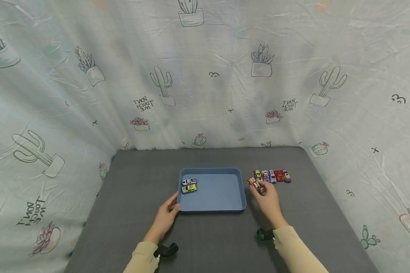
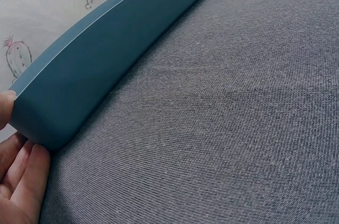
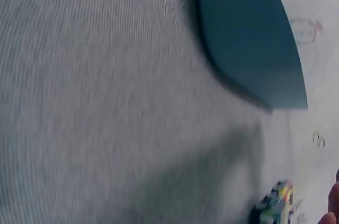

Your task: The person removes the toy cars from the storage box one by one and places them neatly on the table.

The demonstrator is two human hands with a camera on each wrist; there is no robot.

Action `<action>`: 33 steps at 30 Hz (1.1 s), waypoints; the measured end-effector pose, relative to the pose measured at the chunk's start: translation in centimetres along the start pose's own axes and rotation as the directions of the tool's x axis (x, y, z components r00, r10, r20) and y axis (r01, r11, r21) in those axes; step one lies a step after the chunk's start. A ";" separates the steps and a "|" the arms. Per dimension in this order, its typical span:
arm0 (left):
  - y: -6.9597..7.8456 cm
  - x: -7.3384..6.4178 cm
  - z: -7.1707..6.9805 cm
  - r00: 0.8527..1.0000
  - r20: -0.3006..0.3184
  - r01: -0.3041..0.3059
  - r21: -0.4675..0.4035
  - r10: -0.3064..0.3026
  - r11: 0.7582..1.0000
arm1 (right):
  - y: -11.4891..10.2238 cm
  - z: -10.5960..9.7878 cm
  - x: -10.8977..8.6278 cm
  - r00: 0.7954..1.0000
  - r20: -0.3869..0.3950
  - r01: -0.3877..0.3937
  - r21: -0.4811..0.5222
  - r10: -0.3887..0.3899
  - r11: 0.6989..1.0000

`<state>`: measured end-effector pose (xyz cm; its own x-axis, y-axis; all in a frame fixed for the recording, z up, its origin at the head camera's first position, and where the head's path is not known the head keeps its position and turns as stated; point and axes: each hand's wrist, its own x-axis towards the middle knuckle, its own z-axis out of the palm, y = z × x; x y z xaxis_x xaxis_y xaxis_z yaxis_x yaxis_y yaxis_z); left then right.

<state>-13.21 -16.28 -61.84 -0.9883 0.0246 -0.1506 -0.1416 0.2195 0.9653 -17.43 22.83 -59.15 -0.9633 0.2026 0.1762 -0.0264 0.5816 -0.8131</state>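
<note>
A blue rectangular tray (image 1: 212,209) lies on the grey cloth, with a silver-blue toy car (image 1: 189,181) and a yellow toy car (image 1: 189,188) side by side at its left end. My left hand (image 1: 165,216) grips the tray's near left corner. In the left wrist view, the thumb is at the rim and the fingertips (image 2: 38,155) are low on the wall. To the right of the tray, my right hand (image 1: 268,201) pinches an orange toy car (image 1: 253,183) above the cloth. A small brownish thing, partly hidden, shows by those fingers.
Beyond my right hand stands a row of several toy cars, from a yellow one (image 1: 258,175) to a purple one (image 1: 286,175). A patterned curtain (image 1: 212,91) surrounds the table's back and sides. Part of a colourful toy car (image 3: 275,203) appears low in the right wrist view.
</note>
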 end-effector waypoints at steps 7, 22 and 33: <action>1.1 -0.5 0.0 1.000 0.008 0.010 0.015 -0.010 1.000 | 2.2 -1.5 0.4 0.990 -0.067 -0.123 0.012 0.123 0.992; 0.0 0.0 0.0 1.000 0.014 -0.014 0.011 0.013 1.000 | 6.0 -3.0 0.5 0.950 -0.079 -0.301 0.008 0.301 0.953; 0.1 -0.2 0.0 1.000 0.007 -0.020 -0.003 0.020 1.000 | 6.3 -2.9 0.9 0.945 -0.025 -0.324 0.027 0.325 0.946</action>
<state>-13.08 -16.29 -61.68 -0.9905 0.0353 -0.1331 -0.1224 0.2159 0.9687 -17.69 28.92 -62.51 -0.9125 0.4006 -0.0835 0.2801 0.4627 -0.8411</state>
